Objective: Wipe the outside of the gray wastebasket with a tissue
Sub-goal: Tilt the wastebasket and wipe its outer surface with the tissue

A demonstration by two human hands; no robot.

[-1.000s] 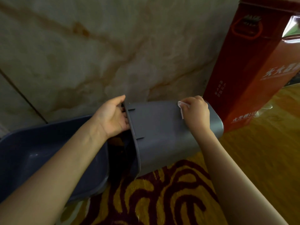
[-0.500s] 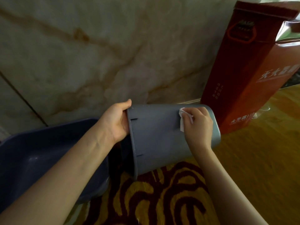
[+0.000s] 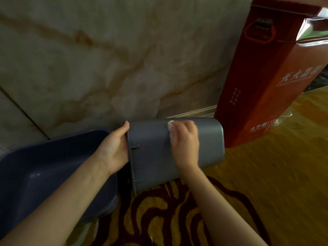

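The gray wastebasket (image 3: 152,157) is held on its side above the carpet, its open mouth facing left and its base toward the right. My left hand (image 3: 113,150) grips its rim at the mouth. My right hand (image 3: 184,144) presses a white tissue (image 3: 170,129) flat against the upper outside wall, near the middle of the basket. Only a small edge of the tissue shows past my fingers; the hand is motion-blurred.
A dark blue plastic tub (image 3: 44,176) lies at the left, partly under my left forearm. A tall red carton (image 3: 262,82) stands at the right, close to the basket's base. A marble wall (image 3: 106,59) rises right behind. Patterned red-and-yellow carpet (image 3: 159,219) covers the floor.
My right hand with the tissue has slid leftward along the wastebasket's outside, from near its base toward the middle. The basket has tipped to a more level position in my left hand.
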